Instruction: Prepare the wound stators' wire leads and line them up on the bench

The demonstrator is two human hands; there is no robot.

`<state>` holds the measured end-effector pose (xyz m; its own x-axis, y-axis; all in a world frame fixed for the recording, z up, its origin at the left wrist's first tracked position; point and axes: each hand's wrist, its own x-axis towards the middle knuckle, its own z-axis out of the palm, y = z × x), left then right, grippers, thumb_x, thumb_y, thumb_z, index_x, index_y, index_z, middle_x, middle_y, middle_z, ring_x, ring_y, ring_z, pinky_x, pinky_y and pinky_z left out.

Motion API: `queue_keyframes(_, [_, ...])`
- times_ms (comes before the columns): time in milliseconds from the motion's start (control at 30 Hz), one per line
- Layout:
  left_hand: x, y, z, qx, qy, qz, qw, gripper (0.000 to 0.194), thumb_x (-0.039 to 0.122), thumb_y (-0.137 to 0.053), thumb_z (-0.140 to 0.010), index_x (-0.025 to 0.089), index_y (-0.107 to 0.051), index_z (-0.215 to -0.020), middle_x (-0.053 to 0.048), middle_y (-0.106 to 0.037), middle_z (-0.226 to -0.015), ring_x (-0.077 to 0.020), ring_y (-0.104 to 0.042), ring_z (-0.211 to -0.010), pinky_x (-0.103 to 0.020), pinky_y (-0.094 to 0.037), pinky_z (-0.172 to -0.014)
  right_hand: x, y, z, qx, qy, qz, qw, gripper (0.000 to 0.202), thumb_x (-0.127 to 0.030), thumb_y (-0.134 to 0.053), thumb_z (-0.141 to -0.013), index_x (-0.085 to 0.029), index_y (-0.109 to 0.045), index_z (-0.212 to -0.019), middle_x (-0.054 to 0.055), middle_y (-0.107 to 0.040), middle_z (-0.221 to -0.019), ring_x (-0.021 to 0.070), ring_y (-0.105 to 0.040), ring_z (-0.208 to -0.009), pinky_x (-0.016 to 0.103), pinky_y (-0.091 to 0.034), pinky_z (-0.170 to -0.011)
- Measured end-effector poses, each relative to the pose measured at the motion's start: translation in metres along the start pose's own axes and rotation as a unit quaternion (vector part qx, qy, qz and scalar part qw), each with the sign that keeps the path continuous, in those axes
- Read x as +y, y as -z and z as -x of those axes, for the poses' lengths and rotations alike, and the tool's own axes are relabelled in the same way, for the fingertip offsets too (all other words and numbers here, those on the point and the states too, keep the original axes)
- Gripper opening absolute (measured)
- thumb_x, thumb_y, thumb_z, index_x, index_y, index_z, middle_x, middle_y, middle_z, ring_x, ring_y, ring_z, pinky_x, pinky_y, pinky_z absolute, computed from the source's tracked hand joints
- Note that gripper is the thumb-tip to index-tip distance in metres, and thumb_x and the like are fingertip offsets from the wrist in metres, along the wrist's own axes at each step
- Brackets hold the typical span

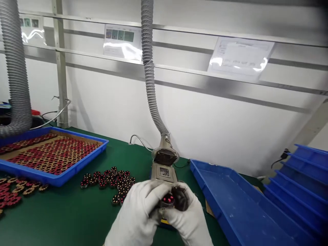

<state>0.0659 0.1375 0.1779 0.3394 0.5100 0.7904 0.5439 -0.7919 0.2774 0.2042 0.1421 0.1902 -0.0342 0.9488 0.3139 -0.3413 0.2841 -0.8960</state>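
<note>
Holding a small disc (168,199) with red spots facing up, low in front of me, just this side of the metal unit (156,171). Hands together: gloved left hand (137,213) round one side, gloved right hand (191,217) round the other, thumb near the disc's lower edge. Both look clamped on it. A dark lump (181,200) sits inside the right fingers; can't tell if it's another disc.

In hand, as I read it: close handling of one piece, gripping or turning it. From this hold, any shift would call for one hand keeping its pinch while the other eases off, spots kept up.

Edges: the unit stands right behind my knuckles, hose (151,85) rising from its head, so reaching forward is tight. A yellow strip (165,222) shows beneath my hands. Loose discs (112,177) spread close beside my left hand; a low sweep would catch them. Farther left, the blue rim of the full tray (58,180). On my right, the long wall of the big tray (215,205) runs near my wrist, stacked trays (297,194) beyond. Best room: green bench (66,218) left of my forearm, or straight up.
</note>
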Motion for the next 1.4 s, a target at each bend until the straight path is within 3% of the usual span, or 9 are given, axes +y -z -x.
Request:
queue_keyframes(300, [-0.018, 0.007, 0.007, -0.016, 0.081, 0.144, 0.986, 0.046, 0.006, -0.054, -0.068, 0.029, -0.049, -0.107, 0.003, -0.059, -0.103, -0.0153, -0.054, -0.094, -0.028, -0.045, -0.085, 0.010, 0.020, -0.007, -0.146, 0.045, 0.078, 0.985, 0.027, -0.030, -0.077, -0.059, -0.026, -0.068, -0.084, 0.002, -0.062, -0.083, 0.0170, -0.058, -0.078, 0.027, -0.047, -0.070])
queue_keyframes(500, [-0.015, 0.011, 0.002, 0.027, -0.053, 0.039, 0.997, 0.031, 0.005, -0.047, -0.077, 0.016, -0.051, -0.105, -0.007, -0.057, -0.103, -0.0189, -0.051, -0.095, -0.036, -0.041, -0.082, 0.012, 0.007, -0.007, -0.045, 0.083, 0.033, 0.995, 0.010, -0.032, -0.069, -0.069, -0.024, -0.067, -0.064, 0.001, -0.058, -0.072, 0.0152, -0.054, -0.073, 0.026, -0.043, -0.066])
queue_keyframes(600, [-0.014, 0.011, 0.001, 0.052, -0.054, 0.014, 0.997, 0.029, 0.003, -0.046, -0.076, 0.013, -0.051, -0.103, -0.008, -0.057, -0.102, -0.0187, -0.050, -0.097, -0.036, -0.039, -0.083, 0.009, 0.005, -0.007, -0.026, 0.014, -0.084, 0.996, 0.018, -0.041, -0.067, -0.069, -0.024, -0.066, -0.067, 0.000, -0.058, -0.070, 0.0142, -0.054, -0.071, 0.026, -0.044, -0.068])
queue_keyframes(700, [-0.014, 0.011, 0.002, 0.055, -0.052, 0.013, 0.997, 0.027, 0.005, -0.047, -0.077, 0.013, -0.051, -0.103, -0.008, -0.057, -0.102, -0.0181, -0.049, -0.097, -0.035, -0.040, -0.083, 0.009, 0.007, -0.007, -0.063, -0.010, -0.018, 0.998, 0.023, -0.036, -0.077, -0.058, -0.023, -0.069, -0.075, 0.000, -0.061, -0.071, 0.0141, -0.055, -0.069, 0.025, -0.045, -0.065])
queue_keyframes(867, [-0.014, 0.009, 0.004, 0.070, -0.084, -0.042, 0.993, 0.028, 0.006, -0.050, -0.075, 0.011, -0.053, -0.102, -0.010, -0.058, -0.102, -0.0209, -0.049, -0.098, -0.038, -0.038, -0.084, 0.022, 0.001, -0.005, -0.017, 0.070, -0.011, 0.997, 0.010, -0.025, -0.078, -0.058, -0.023, -0.069, -0.061, -0.001, -0.060, -0.069, 0.0139, -0.056, -0.068, 0.025, -0.045, -0.063])
queue_keyframes(1000, [-0.011, 0.011, 0.003, 0.086, -0.087, -0.081, 0.989, 0.029, -0.002, -0.048, -0.070, 0.009, -0.055, -0.096, -0.010, -0.059, -0.101, -0.0215, -0.050, -0.097, -0.040, -0.037, -0.084, 0.016, 0.000, -0.006, 0.079, -0.010, -0.230, 0.970, 0.016, -0.035, -0.077, -0.057, -0.026, -0.068, -0.068, -0.004, -0.066, -0.073, 0.0128, -0.060, -0.073, 0.029, -0.049, -0.076])
queue_keyframes(1100, [-0.010, 0.014, 0.003, 0.107, -0.068, -0.095, 0.987, 0.026, -0.001, -0.050, -0.071, 0.009, -0.056, -0.095, -0.010, -0.060, -0.099, -0.0213, -0.051, -0.096, -0.039, -0.038, -0.084, 0.009, 0.000, -0.006, 0.104, -0.023, -0.245, 0.964, 0.021, -0.031, -0.079, -0.056, -0.026, -0.069, -0.074, -0.003, -0.069, -0.076, 0.0134, -0.062, -0.076, 0.029, -0.048, -0.080])
queue_keyframes(1233, [-0.014, 0.013, 0.003, 0.109, -0.047, -0.104, 0.987, 0.024, 0.009, -0.051, -0.077, 0.010, -0.055, -0.101, -0.011, -0.059, -0.103, -0.0227, -0.050, -0.098, -0.040, -0.039, -0.084, 0.013, -0.015, -0.003, 0.023, -0.072, -0.135, 0.988, 0.035, -0.024, -0.080, -0.055, -0.022, -0.068, -0.088, 0.004, -0.070, -0.088, 0.0179, -0.063, -0.083, 0.030, -0.047, -0.081])
queue_keyframes(1400, [-0.024, 0.015, 0.002, 0.051, -0.009, -0.027, 0.998, 0.029, 0.020, -0.051, -0.084, 0.019, -0.050, -0.114, -0.008, -0.059, -0.105, -0.0203, -0.053, -0.095, -0.036, -0.045, -0.081, 0.019, -0.028, -0.001, -0.023, -0.157, -0.229, 0.960, 0.030, -0.026, -0.074, -0.065, -0.023, -0.066, -0.094, 0.004, -0.068, -0.096, 0.0180, -0.063, -0.086, 0.033, -0.047, -0.084])
